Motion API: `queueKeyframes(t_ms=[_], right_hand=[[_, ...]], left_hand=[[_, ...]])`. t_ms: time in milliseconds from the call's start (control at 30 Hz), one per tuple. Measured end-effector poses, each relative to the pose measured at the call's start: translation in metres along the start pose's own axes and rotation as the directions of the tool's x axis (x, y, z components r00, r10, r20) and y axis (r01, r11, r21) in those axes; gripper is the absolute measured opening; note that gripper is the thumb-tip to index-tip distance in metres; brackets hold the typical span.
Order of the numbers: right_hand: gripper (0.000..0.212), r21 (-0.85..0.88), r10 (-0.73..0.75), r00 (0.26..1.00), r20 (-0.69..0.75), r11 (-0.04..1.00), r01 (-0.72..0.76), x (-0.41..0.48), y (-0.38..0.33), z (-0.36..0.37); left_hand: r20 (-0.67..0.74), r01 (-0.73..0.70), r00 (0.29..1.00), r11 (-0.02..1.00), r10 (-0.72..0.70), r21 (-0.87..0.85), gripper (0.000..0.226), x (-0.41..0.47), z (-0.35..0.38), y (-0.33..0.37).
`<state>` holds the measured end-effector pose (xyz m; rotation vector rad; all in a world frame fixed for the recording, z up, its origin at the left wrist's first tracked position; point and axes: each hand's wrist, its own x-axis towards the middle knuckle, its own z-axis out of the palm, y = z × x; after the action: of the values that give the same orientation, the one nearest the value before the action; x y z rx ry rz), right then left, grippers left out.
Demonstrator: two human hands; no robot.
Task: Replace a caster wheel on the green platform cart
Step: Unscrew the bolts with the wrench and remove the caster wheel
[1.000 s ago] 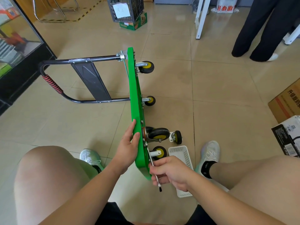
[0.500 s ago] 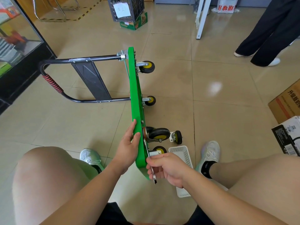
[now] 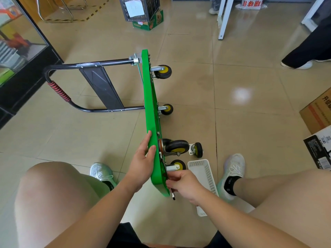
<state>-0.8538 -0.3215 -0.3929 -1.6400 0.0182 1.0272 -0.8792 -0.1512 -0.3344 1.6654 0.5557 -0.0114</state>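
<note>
The green platform cart (image 3: 149, 104) stands on its side edge on the tiled floor, its black handle (image 3: 59, 90) folded out to the left. Casters with yellow hubs stick out to the right: one far (image 3: 162, 71), one middle (image 3: 167, 109), a large one (image 3: 176, 146) near me and a small one (image 3: 177, 165) below it. My left hand (image 3: 143, 160) grips the deck's near edge. My right hand (image 3: 182, 183) is shut on a slim metal wrench (image 3: 172, 193) held against the deck's underside by the small caster. A loose caster (image 3: 197, 149) lies on the floor.
A white perforated basket (image 3: 204, 178) lies on the floor between my feet (image 3: 232, 169). Cardboard boxes (image 3: 317, 111) sit at the right edge. A person in black trousers (image 3: 308, 49) stands at far right. A dark crate on a green box (image 3: 143, 13) stands at the back.
My right hand has swung the wrench up and closer to the deck's edge. The person in black trousers has stepped further right. The cart and my left hand have stayed put.
</note>
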Motion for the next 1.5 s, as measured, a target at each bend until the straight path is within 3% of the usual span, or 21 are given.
queueKeyframes(t_ms=[167,400,967,1267,1367,1500], right_hand=[[0.033,-0.087,-0.058,0.998,0.021,0.994,0.060,-0.018,0.008,-0.017],[0.026,-0.028,-0.081,0.993,0.091,0.996,0.084,-0.030,0.005,-0.011],[0.029,0.105,-0.082,0.991,0.103,0.992,0.071,-0.034,-0.009,-0.001],[0.013,0.219,-0.094,0.991,0.091,0.973,0.073,-0.048,-0.023,0.004],[0.014,0.188,-0.091,0.993,0.070,0.979,0.076,-0.050,-0.028,0.006],[0.039,0.165,-0.075,0.996,0.038,0.984,0.068,-0.050,-0.029,0.010]], left_hand=[[0.008,0.010,1.000,1.000,-0.010,-0.007,0.053,0.000,0.000,0.000],[0.002,0.003,1.000,1.000,-0.003,-0.016,0.054,0.001,0.001,-0.001],[-0.010,0.007,1.000,1.000,-0.008,-0.029,0.052,0.001,0.002,-0.002],[-0.010,0.008,1.000,1.000,-0.009,-0.023,0.052,0.001,0.002,-0.002],[-0.010,0.013,1.000,1.000,-0.013,-0.019,0.051,0.000,0.002,-0.001],[-0.012,0.012,1.000,1.000,-0.012,-0.029,0.052,0.000,0.002,-0.001]])
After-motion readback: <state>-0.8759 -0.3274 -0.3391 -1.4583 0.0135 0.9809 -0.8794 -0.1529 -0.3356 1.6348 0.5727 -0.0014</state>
